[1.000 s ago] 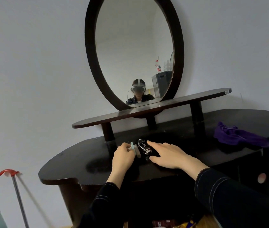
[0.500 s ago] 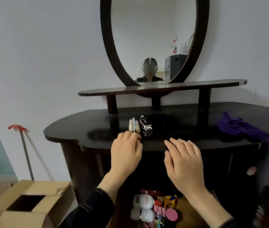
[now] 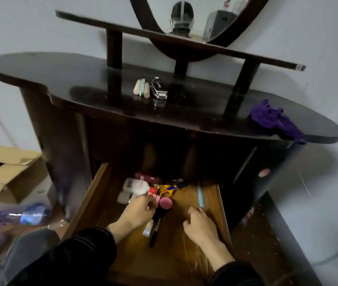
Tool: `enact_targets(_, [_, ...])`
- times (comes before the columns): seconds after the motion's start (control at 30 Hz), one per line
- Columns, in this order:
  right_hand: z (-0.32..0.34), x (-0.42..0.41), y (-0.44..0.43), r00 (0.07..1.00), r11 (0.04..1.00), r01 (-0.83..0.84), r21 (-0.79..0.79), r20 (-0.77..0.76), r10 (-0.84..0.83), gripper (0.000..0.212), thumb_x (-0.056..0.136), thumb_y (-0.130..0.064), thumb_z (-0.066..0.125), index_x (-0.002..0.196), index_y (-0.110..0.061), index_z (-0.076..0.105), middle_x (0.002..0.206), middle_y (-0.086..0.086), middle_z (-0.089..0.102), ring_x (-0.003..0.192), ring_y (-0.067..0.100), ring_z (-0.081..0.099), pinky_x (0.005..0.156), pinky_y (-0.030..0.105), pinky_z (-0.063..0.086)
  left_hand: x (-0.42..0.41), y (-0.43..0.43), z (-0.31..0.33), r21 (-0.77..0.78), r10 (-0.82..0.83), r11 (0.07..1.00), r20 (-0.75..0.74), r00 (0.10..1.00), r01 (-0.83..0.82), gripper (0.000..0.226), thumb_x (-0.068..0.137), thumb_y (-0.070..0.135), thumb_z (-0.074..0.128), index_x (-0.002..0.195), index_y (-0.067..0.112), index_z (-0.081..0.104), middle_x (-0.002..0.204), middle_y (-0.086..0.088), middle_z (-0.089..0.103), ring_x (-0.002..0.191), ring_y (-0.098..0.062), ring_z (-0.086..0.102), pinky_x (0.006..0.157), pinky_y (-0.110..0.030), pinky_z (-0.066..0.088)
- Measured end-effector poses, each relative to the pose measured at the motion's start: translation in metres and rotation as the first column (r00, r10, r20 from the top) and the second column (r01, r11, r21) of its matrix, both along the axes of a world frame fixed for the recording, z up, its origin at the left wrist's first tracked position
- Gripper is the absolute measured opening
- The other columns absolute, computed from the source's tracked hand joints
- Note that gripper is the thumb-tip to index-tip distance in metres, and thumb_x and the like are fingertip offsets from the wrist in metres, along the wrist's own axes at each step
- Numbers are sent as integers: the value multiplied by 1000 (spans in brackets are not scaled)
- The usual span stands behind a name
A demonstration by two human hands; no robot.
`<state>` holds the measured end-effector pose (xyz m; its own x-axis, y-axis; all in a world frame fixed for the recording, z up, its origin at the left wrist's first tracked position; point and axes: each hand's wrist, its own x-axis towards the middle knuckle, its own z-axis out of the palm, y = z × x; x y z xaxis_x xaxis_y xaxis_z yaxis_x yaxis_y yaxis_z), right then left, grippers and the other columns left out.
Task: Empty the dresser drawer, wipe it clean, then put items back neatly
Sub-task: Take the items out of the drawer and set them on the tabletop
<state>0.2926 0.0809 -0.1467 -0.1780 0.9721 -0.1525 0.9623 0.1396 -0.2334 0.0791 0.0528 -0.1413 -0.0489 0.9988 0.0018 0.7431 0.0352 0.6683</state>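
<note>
The wooden drawer point(image 3: 89, 195) of the dark dresser point(image 3: 81, 79) is pulled out. It holds white bottles point(image 3: 136, 185), yellow scissors point(image 3: 167, 189), a round pink item point(image 3: 165, 203), a black pen point(image 3: 154, 234) and a blue nail file point(image 3: 200, 196). My left hand point(image 3: 137, 211) reaches in with fingers curled over small red and pink items; its grip is hidden. My right hand point(image 3: 200, 223) hangs loosely curled, fingertips at the file's near end. On the dresser top lie nail files point(image 3: 142, 90), a silver metal tool point(image 3: 158, 91) and a purple cloth point(image 3: 275, 120).
An oval mirror point(image 3: 215, 17) and a narrow shelf point(image 3: 246, 56) rise behind the top. An open cardboard box point(image 3: 5, 178) and plastic bottles point(image 3: 27, 213) lie on the floor to the left. A wall stands close on the right.
Both hands have dropped from the edge of the dresser top into the open drawer, and my view has tilted down. The files and metal tool stay on the top.
</note>
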Motion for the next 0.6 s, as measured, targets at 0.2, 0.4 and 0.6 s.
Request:
enact_targets(0.2, [-17, -17, 29, 977, 986, 149, -70, 166, -135, 71, 98, -41, 58, 155, -20, 22, 156, 18, 25, 119, 31, 60, 86, 36, 58, -2, 8, -16, -100, -42, 994, 25, 999, 44, 18, 90, 15, 51, 92, 14, 69, 93, -2, 70, 83, -18, 65, 75, -40, 56])
enact_targets(0.4, [-27, -26, 50, 971, 987, 146, -65, 198, -130, 60, 99, -40, 56, 149, -17, 34, 148, 16, 34, 110, 28, 63, 75, 34, 52, -8, 6, -24, -93, -113, 990, -54, 992, 107, 18, 91, 15, 50, 82, 13, 66, 85, -3, 67, 73, -19, 63, 64, -39, 51])
enact_targets(0.6, [-22, -21, 47, 967, 982, 184, 35, 175, -188, 50, 99, -39, 55, 141, -16, 43, 139, 13, 39, 101, 28, 65, 75, 34, 55, -11, 6, -24, -103, -146, 985, -66, 987, 139, 20, 92, 16, 49, 79, 10, 63, 80, -5, 65, 68, -20, 60, 57, -34, 43])
